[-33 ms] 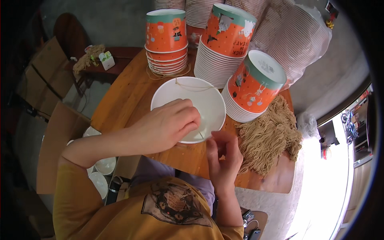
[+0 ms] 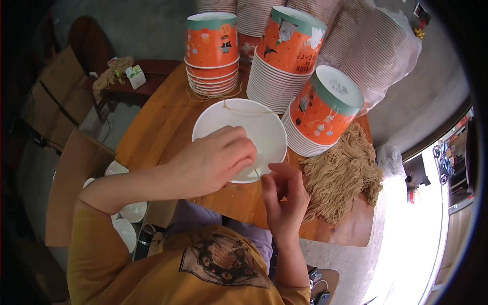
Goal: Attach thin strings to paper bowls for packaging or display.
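Nothing has shifted since the earlier picture: both hands sit in the same places over the bowl's near rim. The left hand (image 2: pixel 216 160) lies knuckles-up across the lower left part of the white bowl (image 2: pixel 264 127), its fingers curled down and pinched together on a thin tan string (image 2: pixel 239 110) that runs across the bowl's mouth. The right hand (image 2: pixel 284 195) is just beside the bowl's near edge, fingers bent and tips drawn together close to the left hand's fingertips; it seems to pinch the same string, but the strand is too fine to make out there. The bowl stands mouth-up on the wooden table (image 2: pixel 162 127), near the table's middle, with the string crossing its far rim as well.

Touching the bowl's right side is a tilted stack of white bowls topped by an orange printed cup (image 2: pixel 325 109) lying on its side. Behind it rises a taller stack with another orange cup (image 2: pixel 290 38), and to the left a shorter stack of orange cups (image 2: pixel 212 51). A heap of tan string (image 2: pixel 338 175) lies on the table's right end, beside the right hand. More white bowls (image 2: pixel 124 211) sit low beside the person's left elbow, next to cardboard sheets (image 2: pixel 71 178).
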The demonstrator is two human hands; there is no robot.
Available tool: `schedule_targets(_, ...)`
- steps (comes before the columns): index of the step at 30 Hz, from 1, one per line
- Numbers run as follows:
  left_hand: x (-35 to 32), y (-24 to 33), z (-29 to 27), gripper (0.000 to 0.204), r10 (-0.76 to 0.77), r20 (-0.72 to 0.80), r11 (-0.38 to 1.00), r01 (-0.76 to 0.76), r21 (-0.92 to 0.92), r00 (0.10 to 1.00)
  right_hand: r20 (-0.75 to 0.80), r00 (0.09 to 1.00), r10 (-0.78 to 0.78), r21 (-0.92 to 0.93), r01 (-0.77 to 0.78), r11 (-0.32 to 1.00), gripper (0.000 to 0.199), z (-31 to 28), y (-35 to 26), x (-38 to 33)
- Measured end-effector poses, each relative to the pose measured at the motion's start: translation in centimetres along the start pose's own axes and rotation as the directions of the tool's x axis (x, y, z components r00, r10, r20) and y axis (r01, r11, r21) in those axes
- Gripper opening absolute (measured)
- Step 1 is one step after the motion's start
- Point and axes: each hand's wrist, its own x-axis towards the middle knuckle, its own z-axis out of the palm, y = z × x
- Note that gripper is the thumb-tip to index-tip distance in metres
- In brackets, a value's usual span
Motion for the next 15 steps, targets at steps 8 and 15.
schedule_targets(8, 0.0, 1.4, 0.6, 0.027, -0.299, 0.137, 0.817, 0.328, -0.475, 0.944, 0.132, 0.978, 0.16, 0.169, -0.181, 0.969, 0.006, 0.5, 0.9, 1.2)
schedule_targets(15, 1.3, -1.8, 0.9, 0.035, -0.263, 0.361, 0.695, 0.435, -0.572, 0.895, 0.215, 0.89, 0.402, 0.44, -0.456, 0.774, 0.005, 0.5, 0.3, 1.1)
